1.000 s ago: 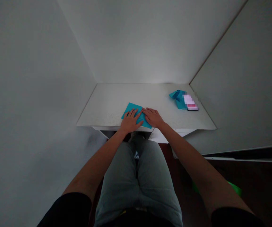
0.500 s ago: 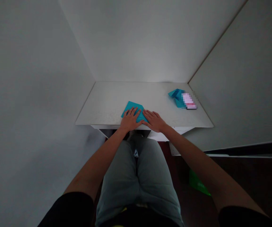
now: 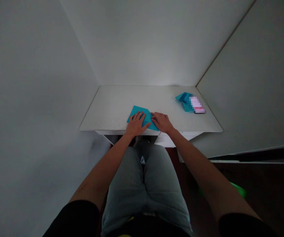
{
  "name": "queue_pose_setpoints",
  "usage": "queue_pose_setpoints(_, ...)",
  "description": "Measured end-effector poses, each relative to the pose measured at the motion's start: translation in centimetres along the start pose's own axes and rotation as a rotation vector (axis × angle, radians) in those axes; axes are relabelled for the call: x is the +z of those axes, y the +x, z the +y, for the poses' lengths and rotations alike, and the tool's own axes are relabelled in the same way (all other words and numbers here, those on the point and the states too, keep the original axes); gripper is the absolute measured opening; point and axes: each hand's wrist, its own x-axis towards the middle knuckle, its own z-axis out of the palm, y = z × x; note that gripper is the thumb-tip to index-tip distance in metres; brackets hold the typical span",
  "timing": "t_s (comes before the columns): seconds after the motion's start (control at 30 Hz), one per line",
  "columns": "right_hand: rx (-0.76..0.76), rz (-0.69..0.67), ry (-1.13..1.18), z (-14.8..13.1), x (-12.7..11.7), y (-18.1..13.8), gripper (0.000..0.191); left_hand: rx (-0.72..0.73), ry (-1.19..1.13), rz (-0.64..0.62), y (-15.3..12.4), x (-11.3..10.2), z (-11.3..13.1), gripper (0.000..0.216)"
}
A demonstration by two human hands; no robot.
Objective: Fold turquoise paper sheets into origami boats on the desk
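Item: teal paper point(image 3: 139, 110), one folded sheet, lying flat at the middle of the near edge of the white surface point(image 3: 112, 105), with one pointed corner turned toward the far left. Left hand point(image 3: 136, 124): palm down on the near left part of the sheet, fingers spread and pressed flat; grip open, nothing clasped. Right hand point(image 3: 163, 122): palm down just beside the left, fingertips on the right edge of the sheet, heel on the bare surface; grip likewise open, nothing clasped. A narrow strip of teal shows between the two hands, reaching the near edge. Second teal paper point(image 3: 183, 99): creased and partly raised, near the far right corner of the surface, well apart from the hands. Blurred pink-and-white item point(image 3: 197, 106): touching or overlapping that second paper on its right side; kind cannot be told. Surround: pale walls point(image 3: 33, 82) close the surface on the left, far and right sides. Below the near edge: the person's lap in grey trousers point(image 3: 144, 184); a green object point(image 3: 239, 190) on the dark floor point(image 3: 267, 184) at right, partly hidden by the right forearm.
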Motion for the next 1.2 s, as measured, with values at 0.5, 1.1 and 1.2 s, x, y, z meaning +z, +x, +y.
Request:
queue_pose_setpoints(0.5,-0.019,-0.014,0.014,0.2,-0.3,-0.2,0.049,-0.37,-0.144,0.162,1.7,-1.5,-5.8,0.053)
queue_pose_setpoints(1.1,-0.069,0.072,0.032,0.5,0.0,-0.2,0.044,0.231,0.053,-0.149,-0.7,-0.6,-3.3,0.086)
queue_pose_setpoints(1.2,-0.101,0.036,-0.006,0.5,0.0,-0.4,0.044,0.201,0.044,-0.15,-1.1,-0.6,-3.0,0.092)
